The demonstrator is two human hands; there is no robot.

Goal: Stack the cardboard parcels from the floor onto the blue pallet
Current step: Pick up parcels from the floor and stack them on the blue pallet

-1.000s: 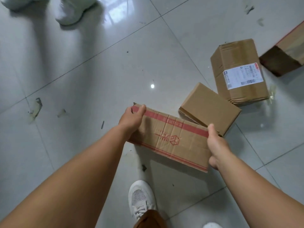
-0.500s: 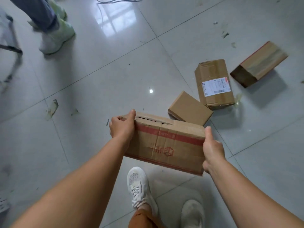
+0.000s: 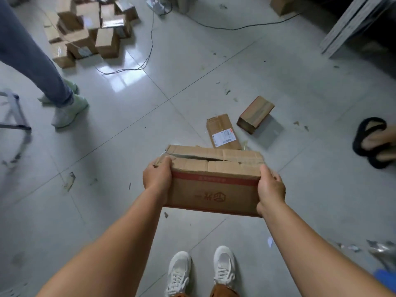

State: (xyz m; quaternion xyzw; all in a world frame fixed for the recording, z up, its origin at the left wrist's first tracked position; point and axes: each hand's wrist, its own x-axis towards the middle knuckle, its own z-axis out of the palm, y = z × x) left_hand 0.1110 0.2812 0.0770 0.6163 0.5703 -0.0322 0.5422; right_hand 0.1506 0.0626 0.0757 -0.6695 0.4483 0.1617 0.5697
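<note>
The red-banded parcel (image 3: pixel 214 181) is hanging in the air at about waist height, above the white shoes (image 3: pixel 201 273), with one of the person's hands clasping each end. The left hand (image 3: pixel 157 177) is curling over the top left corner, fingers digging in where the cardboard is torn; the right hand (image 3: pixel 271 189) is cupping the right end with the thumb lying along the top edge. Its top flaps (image 3: pixel 214 156) are gaping along the middle seam and no tape is showing, so tipping it forward is likely to spill whatever is inside, and squeezing inward may be buckling the soft, creased walls until the grip slides.

Beyond it, on the floor, the labelled parcel (image 3: pixel 222 131) and the dark-ended parcel (image 3: pixel 256 114) are lying near each other, waiting their turn and sitting where a forward step could catch them. A black cable (image 3: pixel 150 50) is trailing across the tiles farther off, near a heap of small boxes (image 3: pixel 90 31), another tripping risk. A bystander in blue trousers (image 3: pixel 32 61) is standing on the left and a sandalled foot (image 3: pixel 375 142) is resting at the right edge, both close enough to be bumped during a turn. A blue corner (image 3: pixel 385 277) is showing at lower right; whether it is the pallet I cannot tell.
</note>
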